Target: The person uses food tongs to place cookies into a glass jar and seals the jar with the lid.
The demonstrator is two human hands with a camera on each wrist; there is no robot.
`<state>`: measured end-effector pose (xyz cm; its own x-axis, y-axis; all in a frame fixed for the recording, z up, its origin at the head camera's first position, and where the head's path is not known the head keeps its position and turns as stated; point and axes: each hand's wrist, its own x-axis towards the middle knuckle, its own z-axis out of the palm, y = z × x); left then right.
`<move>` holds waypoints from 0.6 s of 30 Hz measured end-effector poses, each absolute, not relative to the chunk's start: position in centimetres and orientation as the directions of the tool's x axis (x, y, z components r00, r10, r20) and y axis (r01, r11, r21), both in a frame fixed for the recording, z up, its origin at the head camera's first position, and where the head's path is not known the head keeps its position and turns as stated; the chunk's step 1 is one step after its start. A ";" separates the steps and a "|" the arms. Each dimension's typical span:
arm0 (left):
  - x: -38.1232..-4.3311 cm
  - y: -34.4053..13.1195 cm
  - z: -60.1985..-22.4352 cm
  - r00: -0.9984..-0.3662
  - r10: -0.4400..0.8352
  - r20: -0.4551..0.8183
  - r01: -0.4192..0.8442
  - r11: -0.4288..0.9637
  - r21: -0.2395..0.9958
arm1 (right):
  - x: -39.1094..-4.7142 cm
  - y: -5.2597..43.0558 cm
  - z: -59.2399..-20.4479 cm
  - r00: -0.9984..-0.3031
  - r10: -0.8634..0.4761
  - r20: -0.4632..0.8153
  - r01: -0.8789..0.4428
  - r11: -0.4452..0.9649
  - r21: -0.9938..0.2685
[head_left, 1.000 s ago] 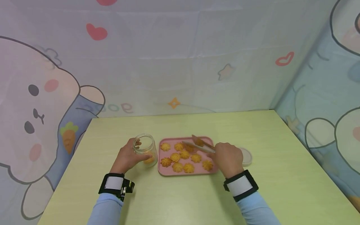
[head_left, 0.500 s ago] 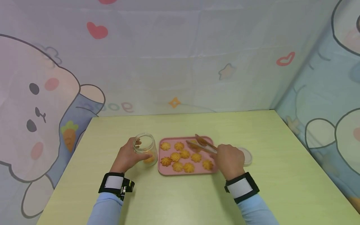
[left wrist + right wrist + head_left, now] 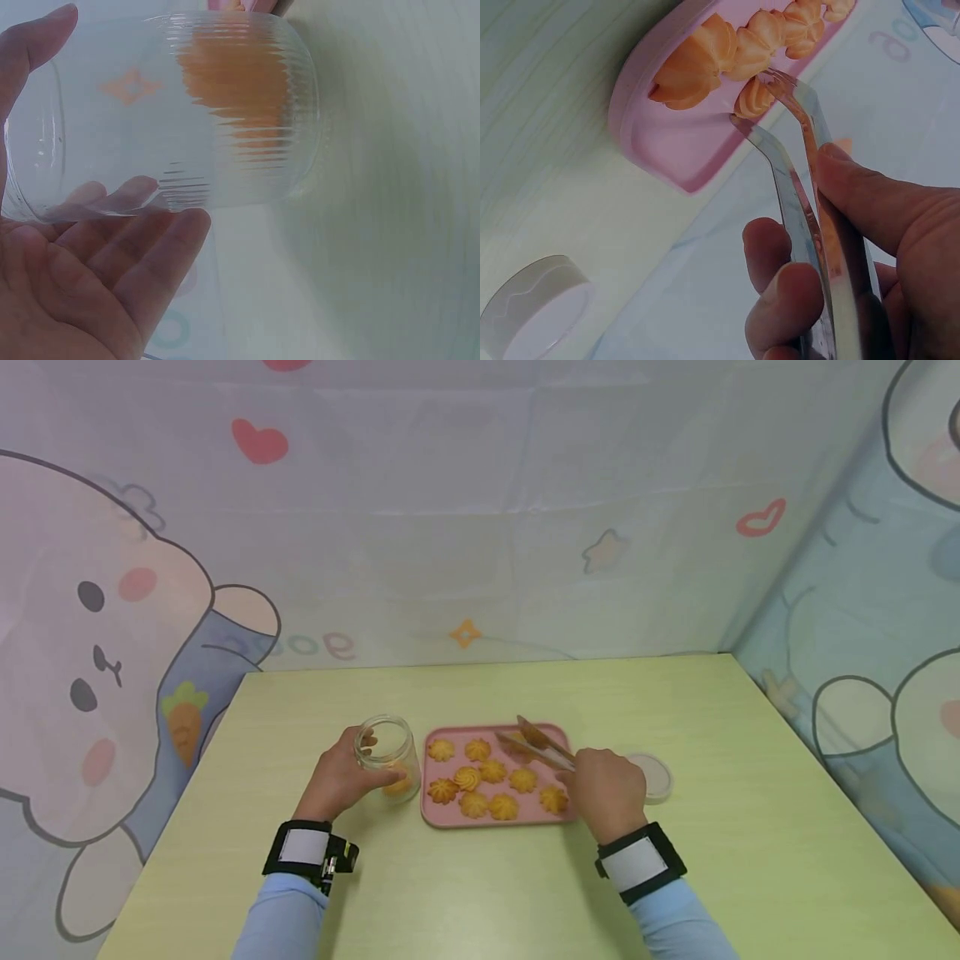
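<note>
My left hand [image 3: 341, 781] holds an upright clear glass jar [image 3: 409, 760], with the thumb and fingers on opposite sides. In the left wrist view, orange-yellow cookies [image 3: 236, 75] show through the ribbed wall near its base; how many is blurred. My right hand [image 3: 606, 789] grips metal tongs [image 3: 786, 180] above the pink tray [image 3: 671, 154]. Their tips stand either side of a swirled cookie [image 3: 754, 99] at the tray's back right, and whether they touch it is unclear. Several other star-shaped cookies [image 3: 503, 807] lie spread over the tray.
A round whitish lid [image 3: 656, 777] lies on the pale yellow table [image 3: 465, 893], right of the tray and partly behind my right hand. The jar stands close to the tray's left edge. A printed cloth [image 3: 450, 568] hangs behind the table.
My right hand and the tongs shifted slightly right, then a little back left. The tong tips moved from left of the back-right cookie to around it. My left hand and the jar stayed put.
</note>
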<state>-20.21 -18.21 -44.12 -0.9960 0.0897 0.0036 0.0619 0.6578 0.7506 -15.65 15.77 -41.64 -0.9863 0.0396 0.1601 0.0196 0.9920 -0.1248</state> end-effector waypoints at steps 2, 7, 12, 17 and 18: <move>-20.2 -18.2 -44.1 -0.996 0.088 0.002 0.060 0.657 0.751 | -15.6 15.8 -41.7 -0.985 0.042 0.165 0.021 0.992 -0.128; -20.2 -18.2 -44.2 -0.996 0.088 0.002 0.060 0.659 0.750 | -15.5 15.8 -41.6 -0.982 0.037 0.185 0.013 0.992 -0.128; -20.2 -18.2 -44.1 -0.996 0.088 0.001 0.060 0.661 0.748 | -15.4 15.9 -41.5 -0.978 0.027 0.208 0.003 0.993 -0.114; -20.1 -18.1 -44.0 -0.996 0.087 -0.001 0.056 0.658 0.751 | -15.4 16.2 -41.4 -0.971 0.017 0.238 -0.012 0.992 -0.122; -20.1 -18.1 -44.0 -0.996 0.086 -0.001 0.056 0.658 0.751 | -15.4 16.3 -41.4 -0.971 0.018 0.239 -0.014 0.991 -0.130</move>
<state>-20.13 -18.12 -43.97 -0.9963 0.0860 -0.0014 0.0557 0.6581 0.7509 -15.36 16.29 -41.41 -0.9708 0.0178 0.2392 -0.0138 0.9914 -0.1298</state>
